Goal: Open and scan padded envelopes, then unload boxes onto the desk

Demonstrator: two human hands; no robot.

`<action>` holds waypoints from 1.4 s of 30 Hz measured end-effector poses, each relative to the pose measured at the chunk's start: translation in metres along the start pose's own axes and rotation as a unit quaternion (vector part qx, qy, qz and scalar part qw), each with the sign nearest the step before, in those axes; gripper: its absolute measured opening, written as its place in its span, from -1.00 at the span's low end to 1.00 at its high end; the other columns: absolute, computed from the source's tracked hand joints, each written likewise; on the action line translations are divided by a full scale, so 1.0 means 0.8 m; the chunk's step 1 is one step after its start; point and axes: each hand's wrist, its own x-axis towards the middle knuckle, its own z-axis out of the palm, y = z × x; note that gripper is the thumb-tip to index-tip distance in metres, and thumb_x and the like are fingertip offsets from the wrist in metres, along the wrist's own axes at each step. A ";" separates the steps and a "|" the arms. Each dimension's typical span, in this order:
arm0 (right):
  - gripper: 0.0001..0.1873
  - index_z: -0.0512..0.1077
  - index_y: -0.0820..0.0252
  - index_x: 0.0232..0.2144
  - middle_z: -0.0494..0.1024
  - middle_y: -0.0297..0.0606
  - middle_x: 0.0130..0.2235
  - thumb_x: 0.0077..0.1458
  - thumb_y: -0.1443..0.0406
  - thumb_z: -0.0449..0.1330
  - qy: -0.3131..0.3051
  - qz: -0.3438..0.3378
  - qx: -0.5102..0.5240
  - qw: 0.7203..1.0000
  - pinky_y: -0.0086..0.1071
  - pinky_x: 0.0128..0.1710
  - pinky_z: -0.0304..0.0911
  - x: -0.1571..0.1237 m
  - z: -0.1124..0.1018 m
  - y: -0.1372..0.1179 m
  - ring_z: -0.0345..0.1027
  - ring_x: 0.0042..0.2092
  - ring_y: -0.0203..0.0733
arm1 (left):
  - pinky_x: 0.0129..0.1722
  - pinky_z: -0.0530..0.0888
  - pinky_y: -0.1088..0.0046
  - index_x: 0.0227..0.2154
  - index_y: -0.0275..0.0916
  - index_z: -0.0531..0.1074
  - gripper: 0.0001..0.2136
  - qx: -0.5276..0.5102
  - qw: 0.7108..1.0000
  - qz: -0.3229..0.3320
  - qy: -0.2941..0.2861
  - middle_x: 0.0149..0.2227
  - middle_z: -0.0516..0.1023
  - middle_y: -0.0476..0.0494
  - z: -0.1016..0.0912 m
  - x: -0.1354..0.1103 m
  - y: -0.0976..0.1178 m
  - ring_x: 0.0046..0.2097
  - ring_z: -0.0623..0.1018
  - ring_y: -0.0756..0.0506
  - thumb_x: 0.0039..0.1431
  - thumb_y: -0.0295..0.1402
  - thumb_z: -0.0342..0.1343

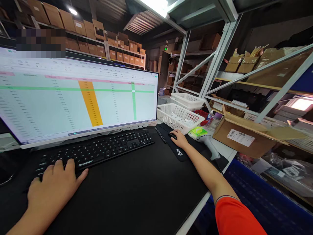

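Note:
My left hand (55,181) rests at the near left corner of a black keyboard (114,143), its fingers spread over the keys and the thumb off to the side. On the black mouse pad (177,153), my right hand (180,138) is curled over a dark computer mouse (172,136), mostly hidden by the palm. Behind the keyboard stands a wide monitor (78,101) showing a spreadsheet with an orange column and green highlight bands. A black pen (160,134) lies between the keyboard and the mouse pad.
Right of my right hand lie a grey barcode scanner (210,147) and a green-and-yellow pack (198,131). White perforated baskets (181,119) stand behind. An open cardboard box (241,133) sits at the desk's right edge, by a metal rack (207,71). The desk mat (132,192) covers the front.

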 end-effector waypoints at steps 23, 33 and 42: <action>-0.54 0.43 0.14 0.13 0.41 -0.04 0.13 0.18 0.25 0.20 0.025 -0.021 -0.018 0.999 -0.05 0.20 0.32 -0.002 0.005 0.012 0.38 0.14 0.07 | 0.22 0.35 0.03 0.19 -0.62 0.22 -0.26 0.031 0.997 -0.025 0.058 0.23 0.25 -0.73 0.001 -0.011 -0.003 0.24 0.34 -0.51 0.24 0.02 -0.17; -0.54 0.45 0.16 0.10 0.40 0.01 0.12 0.17 0.17 0.17 0.039 -0.044 -0.011 0.998 0.02 0.16 0.34 -0.002 0.015 0.028 0.35 0.16 0.14 | 0.36 0.18 -0.04 0.37 -0.42 0.04 -0.14 -0.149 0.976 -0.156 -0.001 0.44 -0.23 -0.71 0.000 -0.008 0.003 0.42 0.08 -0.60 0.11 -0.10 0.19; -0.53 0.44 0.11 0.13 0.40 -0.07 0.14 0.16 0.27 0.22 0.024 -0.013 -0.023 0.999 -0.08 0.19 0.33 -0.003 0.008 0.008 0.39 0.13 0.04 | 0.22 0.30 -0.20 0.20 -0.37 0.37 -0.39 -0.066 0.995 -0.077 -0.025 0.40 -0.04 -0.75 0.005 -0.003 -0.006 0.35 0.20 -0.64 0.21 -0.05 0.01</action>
